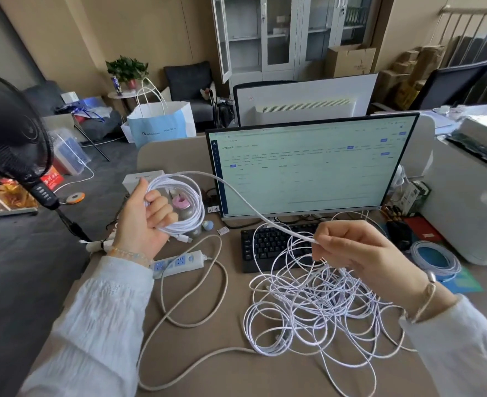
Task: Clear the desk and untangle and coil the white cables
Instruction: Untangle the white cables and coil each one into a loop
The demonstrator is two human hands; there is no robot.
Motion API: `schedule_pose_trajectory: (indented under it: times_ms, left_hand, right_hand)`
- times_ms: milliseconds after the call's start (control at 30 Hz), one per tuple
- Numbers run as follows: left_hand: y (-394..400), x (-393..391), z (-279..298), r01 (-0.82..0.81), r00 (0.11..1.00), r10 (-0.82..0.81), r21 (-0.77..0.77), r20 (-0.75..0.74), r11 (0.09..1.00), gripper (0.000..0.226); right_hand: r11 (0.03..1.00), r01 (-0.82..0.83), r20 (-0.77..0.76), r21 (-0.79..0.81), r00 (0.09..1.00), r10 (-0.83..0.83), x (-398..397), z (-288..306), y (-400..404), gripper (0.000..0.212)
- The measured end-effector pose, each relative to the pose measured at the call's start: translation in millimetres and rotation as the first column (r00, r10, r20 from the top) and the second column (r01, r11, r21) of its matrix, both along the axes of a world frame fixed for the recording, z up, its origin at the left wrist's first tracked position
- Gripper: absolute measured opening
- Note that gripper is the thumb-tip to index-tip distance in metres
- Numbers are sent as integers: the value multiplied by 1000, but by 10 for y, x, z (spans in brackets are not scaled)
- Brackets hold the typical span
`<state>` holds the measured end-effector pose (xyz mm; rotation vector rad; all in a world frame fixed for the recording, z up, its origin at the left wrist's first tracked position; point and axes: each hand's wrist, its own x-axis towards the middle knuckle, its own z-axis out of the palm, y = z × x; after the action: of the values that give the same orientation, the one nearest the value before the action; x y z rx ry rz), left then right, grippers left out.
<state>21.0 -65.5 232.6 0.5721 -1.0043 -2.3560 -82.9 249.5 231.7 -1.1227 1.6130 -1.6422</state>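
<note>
The left hand (145, 222) is raised above the worktop (219, 373) with its fingers (157, 203) curled through a neat coil (179, 202) of white cable, several turns gathered in the palm and a plug end hanging just below the heel of the hand. From the top of that coil one strand (250, 204) runs free across to the right hand (362, 253), whose thumb and forefinger pinch it lightly while the other fingers hang loosely curled. Directly beneath the right fingers lies the tangle (313, 305) of remaining white cable, a heap of crossed loops spread on the worktop and partly over the keyboard (265, 245). The step in hand looks to be winding the next turn onto the coil. To do it well, the right fingers should let the strand slide through a light pinch rather than drag it, lifting it clear so that loops fall away from the heap instead of tightening into a knot. Each new turn should match the size of those already held by the left fingers. Below the left hand a power strip (176, 262) and its thicker cord (190, 310) lie close; keeping the white strand apart from that cord avoids a fresh snag.
</note>
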Motion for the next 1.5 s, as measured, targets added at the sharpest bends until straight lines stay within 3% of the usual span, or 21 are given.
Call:
schedule_pose_trajectory:
  times_ms: [200,267,333,567,667,733,833,900,967,1100,1200,1233,1300,1367,1400,1467,1500]
  left_hand:
    - [394,-116,-86,202,974,-202,8,107,979,49]
    - [573,-139,-82,322,940,-318,-14,126,947,47]
    - [750,-141,-57,431,893,-421,-36,158,902,45]
    - [1079,-46,25,710,693,-645,-151,322,688,46]
    - [1103,-12,48,767,635,-708,-146,310,625,44]
    - [1098,-6,50,762,645,-720,-144,256,632,41]
    - [1052,-18,89,717,695,-680,-161,235,678,40]
    - [991,-15,124,679,731,-646,-147,221,719,40]
    - [926,-5,130,670,740,-634,-172,223,722,41]
    - [970,1,117,750,662,-691,-242,292,616,36]
    - [1038,-7,114,758,652,-689,-248,317,604,37]
    - [1049,-15,111,758,652,-692,-248,311,603,39]
    - [1054,-24,109,762,647,-697,-243,308,600,38]
    - [1065,-34,98,769,639,-707,-215,302,602,38]
    - [1079,-38,93,773,633,-718,-192,289,605,38]
    - [1115,-49,61,787,614,-747,-126,255,604,40]
    - [1134,-52,44,795,601,-764,-82,236,601,42]
  right_hand:
    - [992,6,-381,124,924,42,167,94,-195,11]
    - [991,93,-607,95,794,-17,200,88,-301,7]
    - [985,172,-739,30,668,-94,203,61,-393,7]
    - [894,366,-824,-258,400,-402,172,28,-438,17]
    - [815,442,-818,-376,255,-516,222,14,-401,13]
    - [783,491,-781,-382,281,-557,225,-21,-392,17]
    - [812,528,-753,-248,422,-505,137,-100,-314,26]
    - [856,496,-702,-148,557,-444,69,-133,-208,20]
    - [874,479,-658,-81,634,-408,16,-157,-134,8]
    - [850,509,-693,-134,565,-447,56,-122,-151,7]
    - [845,512,-711,-157,535,-456,97,-77,-183,8]
    - [849,507,-679,-147,572,-459,99,-73,-183,6]
    - [883,461,-474,-88,760,-444,98,-61,-173,9]
    - [927,373,-243,-25,898,-368,99,-27,-147,20]
    - [944,329,-250,30,917,-312,80,-29,-145,38]
    - [928,305,-433,214,881,-190,22,-64,-161,72]
    - [915,297,-493,272,860,-133,-6,-86,-188,75]
